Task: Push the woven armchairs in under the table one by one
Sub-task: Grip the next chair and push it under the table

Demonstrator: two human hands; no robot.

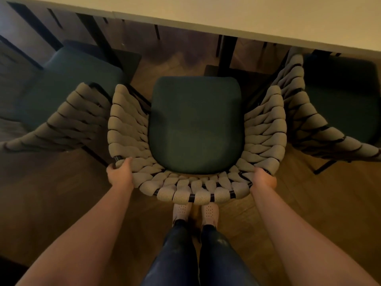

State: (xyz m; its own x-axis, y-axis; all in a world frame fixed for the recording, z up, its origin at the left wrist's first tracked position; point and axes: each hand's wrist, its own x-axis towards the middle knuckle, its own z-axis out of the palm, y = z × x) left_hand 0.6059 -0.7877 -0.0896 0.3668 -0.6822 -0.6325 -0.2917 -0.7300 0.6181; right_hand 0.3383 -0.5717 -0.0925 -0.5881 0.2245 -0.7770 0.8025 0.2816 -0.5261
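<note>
The pale surface (247,15) runs across the top of the view, from ten o'clock down toward three. The middle chair (195,129) stands directly below it at centre, dark seat facing twelve o'clock, its front edge not yet under the surface. Two more chairs flank it: the left chair (68,112) at nine o'clock, the right chair (321,112) at three, both cut off by the frame edges. A dark table leg (225,56) stands just beyond the seat, slightly toward one o'clock, and may crowd the push. The left hand (120,174) and right hand (262,179) each clasp the woven back rim at its corners; the right fingers are hidden behind the weave.
</note>
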